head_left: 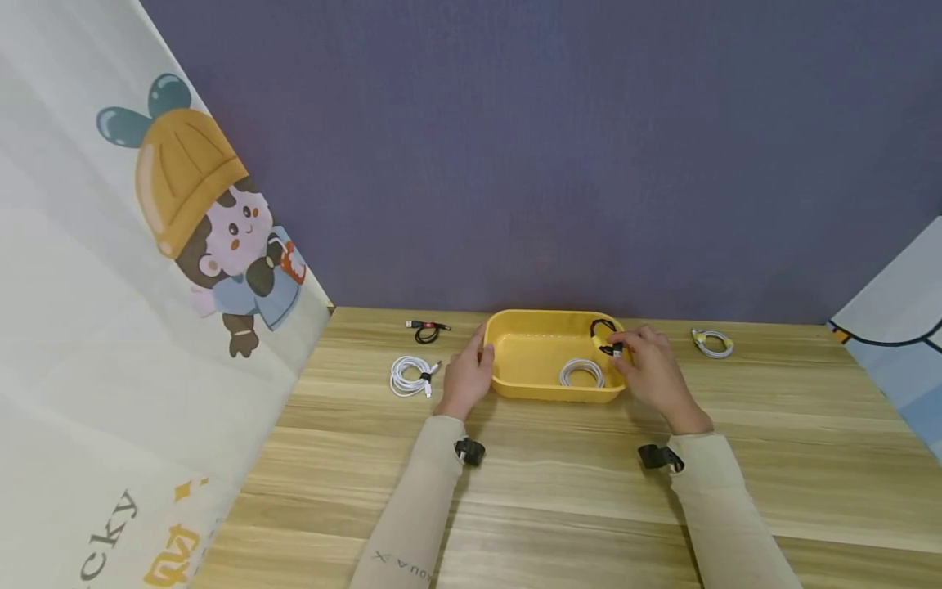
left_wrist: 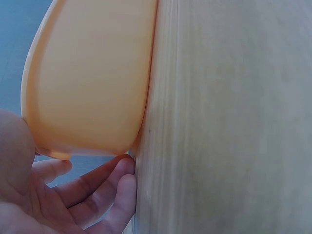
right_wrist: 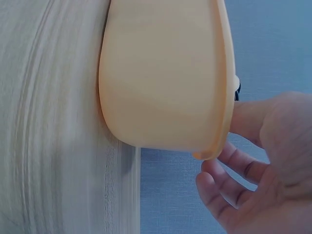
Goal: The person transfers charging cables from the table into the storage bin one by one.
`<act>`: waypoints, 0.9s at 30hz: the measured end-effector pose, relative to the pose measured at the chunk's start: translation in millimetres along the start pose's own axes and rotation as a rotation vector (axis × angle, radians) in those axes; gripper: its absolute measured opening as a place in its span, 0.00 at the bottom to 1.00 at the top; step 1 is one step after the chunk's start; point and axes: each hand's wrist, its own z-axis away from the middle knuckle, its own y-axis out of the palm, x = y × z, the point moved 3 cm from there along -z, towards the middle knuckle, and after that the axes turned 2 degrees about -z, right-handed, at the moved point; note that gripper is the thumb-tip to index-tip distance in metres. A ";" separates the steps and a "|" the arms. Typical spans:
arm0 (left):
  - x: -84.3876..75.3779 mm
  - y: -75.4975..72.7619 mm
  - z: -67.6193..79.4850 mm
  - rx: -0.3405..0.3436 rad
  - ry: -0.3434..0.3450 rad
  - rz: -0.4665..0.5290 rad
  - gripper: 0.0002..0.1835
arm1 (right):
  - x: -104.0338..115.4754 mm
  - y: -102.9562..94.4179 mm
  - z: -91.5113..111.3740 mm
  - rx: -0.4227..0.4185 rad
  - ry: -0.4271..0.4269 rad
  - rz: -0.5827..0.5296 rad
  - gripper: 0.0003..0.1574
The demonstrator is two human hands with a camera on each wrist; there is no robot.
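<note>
At the right end of the yellow tray (head_left: pixel 526 356), a coiled black cable (head_left: pixel 607 349) sits pinched in the right hand (head_left: pixel 655 370); it looks light and springy, so its stiff plug (head_left: pixel 617 350) should give the surest hold. A pale cable (head_left: pixel 582 362) lies near it. On the tabletop (head_left: pixel 559 483), the left hand (head_left: pixel 467 378) grips the tray's left rim.

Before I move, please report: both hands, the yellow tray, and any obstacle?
Left fingers hold tray at left end. Right fingers pinch black cable over right end. Pale cable coiled inside; nothing visibly blocking.
</note>
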 end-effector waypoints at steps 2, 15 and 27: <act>-0.1 0.0 0.3 0.002 -0.004 0.002 0.28 | 0.1 0.7 0.0 -0.002 -0.001 0.006 0.20; -1.9 2.2 0.5 -0.002 0.025 -0.005 0.28 | -0.5 4.8 2.3 0.000 0.011 0.024 0.21; -4.3 3.9 1.0 0.004 0.026 -0.005 0.28 | 5.8 9.9 2.3 -0.040 -0.026 0.034 0.21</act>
